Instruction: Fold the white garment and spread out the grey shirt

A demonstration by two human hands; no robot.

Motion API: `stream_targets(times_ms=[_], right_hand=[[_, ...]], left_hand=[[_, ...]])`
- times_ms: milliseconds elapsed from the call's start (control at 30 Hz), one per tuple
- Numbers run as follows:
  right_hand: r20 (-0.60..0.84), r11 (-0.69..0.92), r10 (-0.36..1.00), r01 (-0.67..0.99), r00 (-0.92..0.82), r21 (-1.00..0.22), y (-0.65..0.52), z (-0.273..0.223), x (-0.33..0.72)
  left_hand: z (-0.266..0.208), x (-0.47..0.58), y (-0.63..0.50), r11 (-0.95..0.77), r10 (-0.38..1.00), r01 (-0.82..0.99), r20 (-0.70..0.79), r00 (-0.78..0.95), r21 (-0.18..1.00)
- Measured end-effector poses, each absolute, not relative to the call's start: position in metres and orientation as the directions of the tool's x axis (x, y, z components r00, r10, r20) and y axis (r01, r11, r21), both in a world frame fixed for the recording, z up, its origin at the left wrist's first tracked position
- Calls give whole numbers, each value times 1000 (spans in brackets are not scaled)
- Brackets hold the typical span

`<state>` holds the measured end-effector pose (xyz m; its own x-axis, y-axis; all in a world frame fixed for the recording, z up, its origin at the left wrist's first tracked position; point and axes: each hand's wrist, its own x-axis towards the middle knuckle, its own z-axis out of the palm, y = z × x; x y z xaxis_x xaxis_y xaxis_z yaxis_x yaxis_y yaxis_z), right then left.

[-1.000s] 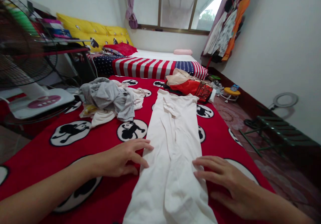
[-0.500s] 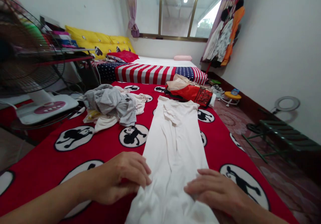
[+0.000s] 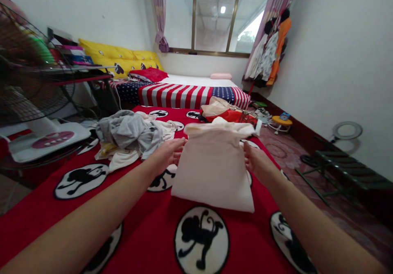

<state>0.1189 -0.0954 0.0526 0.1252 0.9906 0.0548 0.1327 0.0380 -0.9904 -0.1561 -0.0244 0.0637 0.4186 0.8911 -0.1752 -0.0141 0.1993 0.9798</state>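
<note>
Red blanket [image 3: 132, 225] with black monkey medallions covers the floor – cream garment [image 3: 215, 167] lies on it, doubled over, fold edge raised at the far end. Left hand [image 3: 167, 153] and right hand [image 3: 256, 163] each pinch a side of that far edge; grip looks closed on cloth, though fingertips are partly hidden. Step judged: mid-fold. Next move calls for laying the edge flat, corners matched – grey clothes heap [image 3: 132, 132] lies just left

both hands, left hand [image 3: 168, 153] and right hand [image 3: 257, 162], grip the folded white garment [image 3: 213, 169] over the red blanket [image 3: 147, 229].
</note>
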Motion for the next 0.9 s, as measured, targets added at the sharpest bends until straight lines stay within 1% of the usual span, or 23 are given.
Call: stream_targets(times_ms=[33, 67, 133, 233, 300, 367, 433, 500, 567, 600, 633, 700, 767, 800, 833, 900], right_hand=[[-55, -67, 972, 45, 227, -997, -84, 42, 123], [-128, -129, 949, -15, 287, -991, -78, 31, 126], [-164, -139, 920, -95, 356, -986, -81, 6, 131], [-99, -66, 949, -118, 299, -991, -100, -18, 134], [-90, -72, 964, -82, 250, -994, -105, -20, 135], [-84, -76, 958, -38, 275, -996, -100, -12, 133], [-52, -53, 940, -9, 338, -999, -92, 4, 129], [25, 8, 926, 47, 376, -999, -93, 21, 124], [98, 61, 933, 118, 346, -991, -109, 31, 118], [106, 65, 944, 141, 311, -988, -122, 32, 116], [86, 49, 960, 143, 266, -988, -137, 30, 114], [-19, -37, 985, 106, 169, -994, -166, 19, 113], [-131, -139, 987, 95, 93, -986, -184, 8, 118], [-167, -176, 983, 122, 78, -977, -186, 6, 122], [-183, -194, 980, 169, 81, -966, -183, 6, 128], [-140, -173, 981, 285, 132, -943, -163, 14, 141]], left_hand=[[58, -151, -16, 277, 884, -43, -237, 402, 960], [52, -149, -12, 329, 872, -49, -283, 398, 943], [37, -150, -15, 350, 861, -26, -311, 403, 936], [22, -157, -33, 291, 857, 10, -265, 443, 957], [20, -156, -41, 249, 851, 0, -219, 478, 968], [26, -149, -43, 201, 867, -30, -164, 471, 979], [36, -141, -43, 111, 904, -72, -70, 423, 991], [47, -137, -46, 4, 920, -87, 30, 391, 996], [55, -144, -55, -49, 899, -59, 70, 433, 997], [57, -152, -62, -41, 871, -23, 47, 489, 999], [55, -161, -69, -12, 826, 27, -5, 563, 1000], [47, -182, -83, 59, 696, 159, -155, 701, 985], [37, -199, -89, 103, 609, 285, -287, 740, 953], [34, -204, -88, 115, 603, 338, -336, 723, 934], [32, -207, -84, 112, 628, 384, -365, 687, 916], [36, -204, -69, 30, 730, 486, -351, 586, 874]])
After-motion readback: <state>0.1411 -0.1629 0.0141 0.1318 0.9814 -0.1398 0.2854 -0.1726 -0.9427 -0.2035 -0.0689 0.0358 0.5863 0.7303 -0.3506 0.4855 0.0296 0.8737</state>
